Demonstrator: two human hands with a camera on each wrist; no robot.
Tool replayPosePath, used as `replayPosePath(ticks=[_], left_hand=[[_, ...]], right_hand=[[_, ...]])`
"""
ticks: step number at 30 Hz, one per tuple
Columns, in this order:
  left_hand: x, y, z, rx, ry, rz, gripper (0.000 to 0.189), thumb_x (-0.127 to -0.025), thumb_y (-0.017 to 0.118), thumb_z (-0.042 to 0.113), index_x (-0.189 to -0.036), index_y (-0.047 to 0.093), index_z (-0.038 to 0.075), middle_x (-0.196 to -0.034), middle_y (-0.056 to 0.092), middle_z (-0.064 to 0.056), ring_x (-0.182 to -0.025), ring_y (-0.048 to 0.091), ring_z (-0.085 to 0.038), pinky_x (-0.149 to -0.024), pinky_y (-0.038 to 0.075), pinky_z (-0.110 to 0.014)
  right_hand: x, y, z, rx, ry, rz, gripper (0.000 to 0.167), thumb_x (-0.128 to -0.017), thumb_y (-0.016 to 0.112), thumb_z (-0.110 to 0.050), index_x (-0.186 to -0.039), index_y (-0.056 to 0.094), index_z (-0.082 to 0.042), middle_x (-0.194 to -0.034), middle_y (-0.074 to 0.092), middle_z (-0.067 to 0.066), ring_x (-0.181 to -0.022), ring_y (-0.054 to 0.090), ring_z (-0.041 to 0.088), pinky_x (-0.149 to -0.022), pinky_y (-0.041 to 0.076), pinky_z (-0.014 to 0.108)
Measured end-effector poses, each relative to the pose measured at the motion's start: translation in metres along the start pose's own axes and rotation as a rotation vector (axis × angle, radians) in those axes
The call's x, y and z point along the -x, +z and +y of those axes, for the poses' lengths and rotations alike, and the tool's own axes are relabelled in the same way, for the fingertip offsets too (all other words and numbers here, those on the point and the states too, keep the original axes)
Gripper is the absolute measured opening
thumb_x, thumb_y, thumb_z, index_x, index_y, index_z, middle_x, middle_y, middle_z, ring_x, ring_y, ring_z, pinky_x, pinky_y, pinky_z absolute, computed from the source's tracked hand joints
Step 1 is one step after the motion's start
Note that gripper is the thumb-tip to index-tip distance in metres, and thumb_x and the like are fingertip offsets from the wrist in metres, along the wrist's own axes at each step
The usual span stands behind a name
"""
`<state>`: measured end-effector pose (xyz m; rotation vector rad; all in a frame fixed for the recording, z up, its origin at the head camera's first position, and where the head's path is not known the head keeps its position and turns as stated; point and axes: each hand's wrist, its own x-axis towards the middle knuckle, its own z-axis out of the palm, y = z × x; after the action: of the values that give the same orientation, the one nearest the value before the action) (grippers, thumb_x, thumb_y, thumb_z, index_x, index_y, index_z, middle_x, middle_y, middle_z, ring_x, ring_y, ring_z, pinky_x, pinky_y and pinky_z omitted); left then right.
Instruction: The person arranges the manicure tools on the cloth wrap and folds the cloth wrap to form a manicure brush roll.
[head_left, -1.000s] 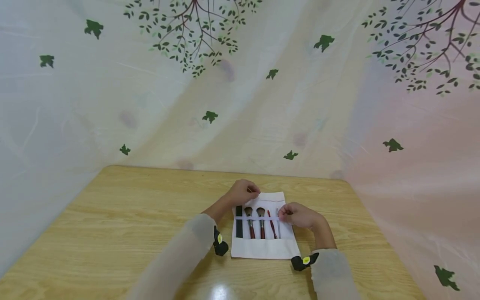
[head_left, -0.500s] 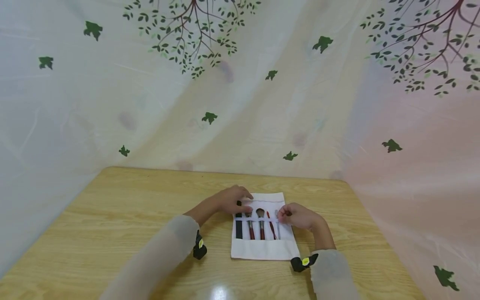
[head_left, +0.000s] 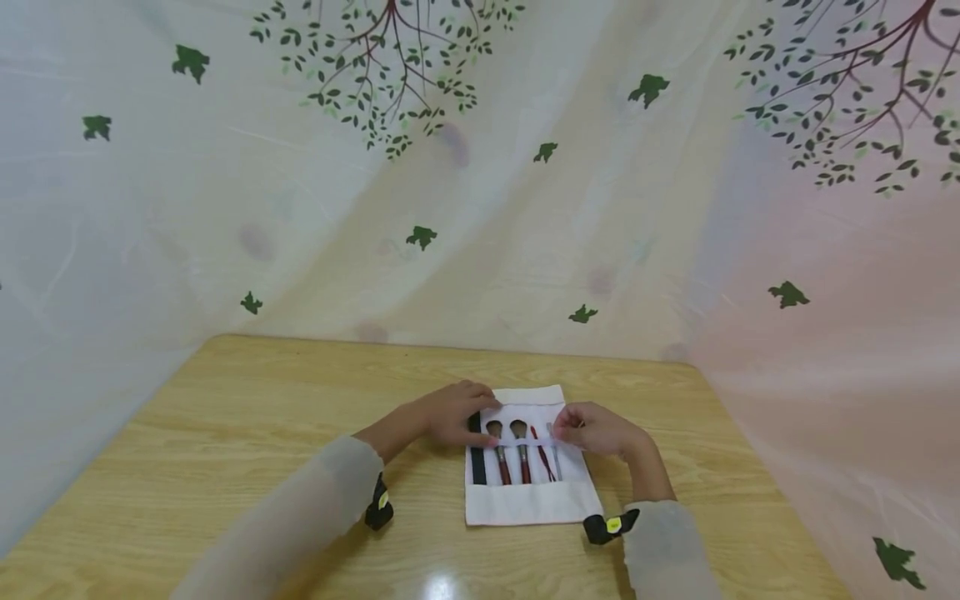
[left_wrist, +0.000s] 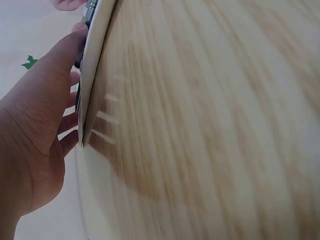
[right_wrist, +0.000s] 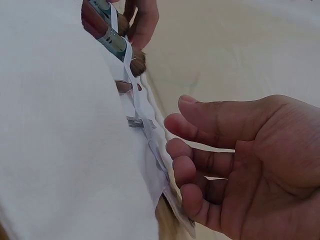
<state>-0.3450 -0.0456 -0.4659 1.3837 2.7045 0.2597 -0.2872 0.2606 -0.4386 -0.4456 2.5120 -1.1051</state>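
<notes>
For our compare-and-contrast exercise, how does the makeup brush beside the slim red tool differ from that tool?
The brush has a broad, fluffy brown head; the red tool has only a narrow tip. The brush has a wide, metallic-looking collar; the red tool looks mostly red. The brush lies nearly straight; the red tool slants more. Both pass under the white band.
</notes>
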Motion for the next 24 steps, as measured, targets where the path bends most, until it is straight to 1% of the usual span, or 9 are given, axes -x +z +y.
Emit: replayPosePath(ticks=[4,9,12,16,19,24], left_hand=[[0.010,0.000,0.003,-0.045,-0.024,-0.009,0.074,-0.098,0.050,0.068,-0.154,0.046,0.021,-0.152,0.045,-0.005,-0.139,0.041,-0.027,-0.114,0.035,-0.047],[0.026,0.000,0.008,-0.064,-0.071,0.008,0.075,-0.098,0.046,0.070,-0.154,0.046,0.020,-0.150,0.045,-0.007,-0.135,0.043,-0.029,-0.109,0.039,-0.050],[0.033,0.002,0.011,-0.066,-0.104,0.031,0.075,-0.098,0.045,0.071,-0.153,0.047,0.019,-0.148,0.045,-0.008,-0.133,0.043,-0.029,-0.107,0.040,-0.050],[0.041,0.007,0.014,-0.073,-0.159,0.061,0.076,-0.098,0.045,0.072,-0.151,0.048,0.017,-0.146,0.047,-0.009,-0.131,0.044,-0.030,-0.107,0.040,-0.049],[0.047,0.011,0.017,-0.074,-0.211,0.070,0.080,-0.097,0.042,0.074,-0.151,0.048,0.017,-0.147,0.046,-0.010,-0.132,0.043,-0.031,-0.108,0.039,-0.050],[0.055,0.014,0.024,-0.083,-0.278,0.084,0.083,-0.097,0.041,0.076,-0.151,0.048,0.014,-0.147,0.045,-0.013,-0.133,0.042,-0.035,-0.109,0.038,-0.053]], right_hand=[[0.001,0.000,-0.006,0.025,0.004,0.017,0.009,-0.103,0.061,-0.012,-0.102,0.064,-0.004,-0.092,0.058,0.005,-0.086,0.052,0.021,-0.074,0.044,0.034],[-0.001,0.001,-0.013,0.076,0.002,0.018,0.008,-0.102,0.062,-0.013,-0.099,0.065,-0.006,-0.090,0.059,0.004,-0.084,0.053,0.020,-0.073,0.045,0.035],[-0.003,0.003,-0.016,0.127,-0.010,0.006,0.009,-0.102,0.063,-0.014,-0.096,0.065,-0.008,-0.088,0.060,0.002,-0.082,0.053,0.019,-0.071,0.045,0.035],[-0.006,0.008,-0.020,0.181,-0.045,-0.032,0.009,-0.101,0.064,-0.014,-0.094,0.064,-0.009,-0.086,0.060,0.000,-0.080,0.053,0.018,-0.069,0.044,0.033],[-0.008,0.013,-0.024,0.223,-0.091,-0.057,0.009,-0.101,0.064,-0.012,-0.093,0.063,-0.009,-0.084,0.060,-0.002,-0.077,0.052,0.016,-0.067,0.043,0.031],[-0.006,0.024,-0.034,0.336,-0.174,-0.054,0.008,-0.102,0.064,-0.015,-0.096,0.062,-0.010,-0.081,0.058,-0.003,-0.073,0.051,0.012,-0.065,0.043,0.028]])
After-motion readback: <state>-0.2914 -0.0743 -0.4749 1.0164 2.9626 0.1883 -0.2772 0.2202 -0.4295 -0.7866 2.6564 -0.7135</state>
